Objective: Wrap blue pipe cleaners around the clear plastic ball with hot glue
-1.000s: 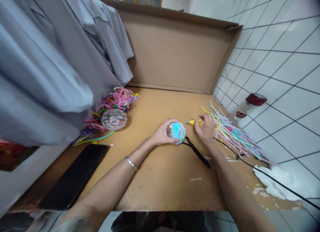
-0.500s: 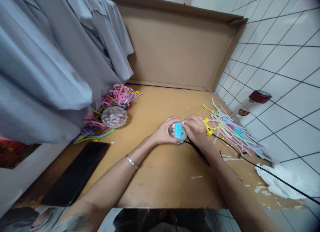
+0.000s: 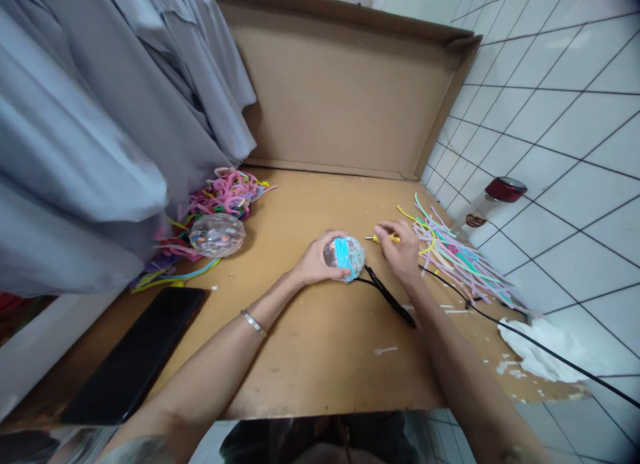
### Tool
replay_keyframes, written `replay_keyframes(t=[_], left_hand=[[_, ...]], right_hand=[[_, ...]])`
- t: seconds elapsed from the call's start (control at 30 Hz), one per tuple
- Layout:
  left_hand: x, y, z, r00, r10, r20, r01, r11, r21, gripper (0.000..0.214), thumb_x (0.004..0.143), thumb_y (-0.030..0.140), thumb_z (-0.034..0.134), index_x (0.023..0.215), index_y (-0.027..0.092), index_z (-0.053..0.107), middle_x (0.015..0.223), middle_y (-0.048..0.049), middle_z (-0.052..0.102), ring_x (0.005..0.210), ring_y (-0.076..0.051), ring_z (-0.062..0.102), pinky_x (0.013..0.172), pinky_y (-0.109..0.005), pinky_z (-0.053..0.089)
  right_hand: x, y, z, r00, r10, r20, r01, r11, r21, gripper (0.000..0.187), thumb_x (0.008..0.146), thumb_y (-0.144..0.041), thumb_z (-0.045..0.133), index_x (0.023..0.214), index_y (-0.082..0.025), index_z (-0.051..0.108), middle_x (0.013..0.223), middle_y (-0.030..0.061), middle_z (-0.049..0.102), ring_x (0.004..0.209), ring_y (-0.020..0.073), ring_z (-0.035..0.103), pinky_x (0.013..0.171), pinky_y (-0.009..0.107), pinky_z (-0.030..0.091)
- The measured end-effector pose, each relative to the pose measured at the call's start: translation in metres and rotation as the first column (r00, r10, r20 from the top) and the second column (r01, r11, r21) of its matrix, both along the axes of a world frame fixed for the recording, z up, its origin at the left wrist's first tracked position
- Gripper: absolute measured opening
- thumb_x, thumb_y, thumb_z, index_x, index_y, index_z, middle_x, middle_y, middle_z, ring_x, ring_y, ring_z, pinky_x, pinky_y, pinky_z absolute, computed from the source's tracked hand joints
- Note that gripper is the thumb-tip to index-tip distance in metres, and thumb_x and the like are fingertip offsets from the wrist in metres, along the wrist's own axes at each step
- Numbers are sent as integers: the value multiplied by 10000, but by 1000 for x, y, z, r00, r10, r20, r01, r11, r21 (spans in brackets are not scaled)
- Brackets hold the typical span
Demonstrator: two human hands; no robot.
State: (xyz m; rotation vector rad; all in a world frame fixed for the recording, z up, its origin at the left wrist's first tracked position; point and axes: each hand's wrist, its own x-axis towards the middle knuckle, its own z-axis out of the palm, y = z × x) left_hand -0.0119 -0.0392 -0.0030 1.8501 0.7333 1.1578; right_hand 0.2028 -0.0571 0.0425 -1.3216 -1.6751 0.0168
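My left hand (image 3: 320,259) is wrapped round a small clear ball (image 3: 356,257) that has a light blue band on it and coloured bits inside. Just to its right, my right hand (image 3: 401,247) grips a yellow glue gun (image 3: 393,239), whose metal tip points left toward the ball without touching it. Most of the glue gun's body is hidden by the fingers. Black tweezers (image 3: 393,301) lie on the table between my hands. A larger clear ball (image 3: 218,235) with coloured specks rests on the left.
Tangled coloured pipe cleaners (image 3: 233,192) lie behind the larger ball; straighter pastel strips (image 3: 463,261) lie at right. A black phone (image 3: 137,354) is at front left. A black cable (image 3: 540,347) crosses the right side past a white tissue (image 3: 543,347). A red-lidded bottle (image 3: 493,201) stands by the tiled wall.
My right hand has left the ball and taken hold of the yellow glue gun that lay at its right. My left hand keeps the ball, and the view has shifted slightly.
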Motion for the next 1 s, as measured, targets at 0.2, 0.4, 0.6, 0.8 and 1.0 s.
replay_keyframes(t=[0.2, 0.4, 0.6, 0.8, 1.0], left_hand=[[-2, 6, -7, 996, 63, 69, -49, 981, -187, 805, 518, 365, 840, 1224, 177, 503, 1228, -106, 596, 1122, -273, 584, 1008, -389, 446], [-2, 8, -9, 995, 50, 90, -32, 981, -192, 826, 510, 396, 844, 1224, 168, 497, 1224, -110, 585, 1117, -273, 576, 1008, -397, 443], [-2, 11, -12, 995, 41, 94, -21, 978, -206, 857, 504, 391, 846, 1245, 158, 484, 1219, -120, 591, 1123, -281, 578, 1018, -407, 435], [-3, 10, -10, 995, 44, 94, -23, 976, -217, 844, 507, 375, 854, 1243, 174, 494, 1209, -104, 608, 1121, -274, 586, 1001, -384, 445], [-4, 10, -10, 993, 24, 113, 0, 978, -208, 814, 509, 366, 857, 1221, 162, 519, 1221, -108, 602, 1087, -263, 599, 969, -359, 460]], right_hand=[[31, 12, -9, 773, -428, 468, 610, 704, -364, 611, 878, -553, 510, 1173, -26, 603, 1173, 268, 634, 1103, 354, 618, 880, 432, 475], [31, 18, -23, 731, -336, 594, 659, 576, -484, 726, 822, -625, 541, 1184, 0, 617, 1160, 281, 651, 1071, 360, 658, 813, 396, 504], [38, 20, -16, 774, -398, 492, 631, 548, -550, 515, 815, -551, 559, 1017, -104, 716, 1039, 206, 727, 964, 322, 695, 709, 337, 490], [39, 17, -10, 783, -514, 350, 620, 604, -501, 525, 787, -552, 555, 1039, -111, 688, 974, 199, 728, 894, 326, 678, 668, 342, 451], [30, 16, -9, 850, -477, 224, 520, 826, -215, 448, 756, -523, 528, 1012, -169, 627, 866, 108, 700, 782, 265, 622, 648, 323, 407]])
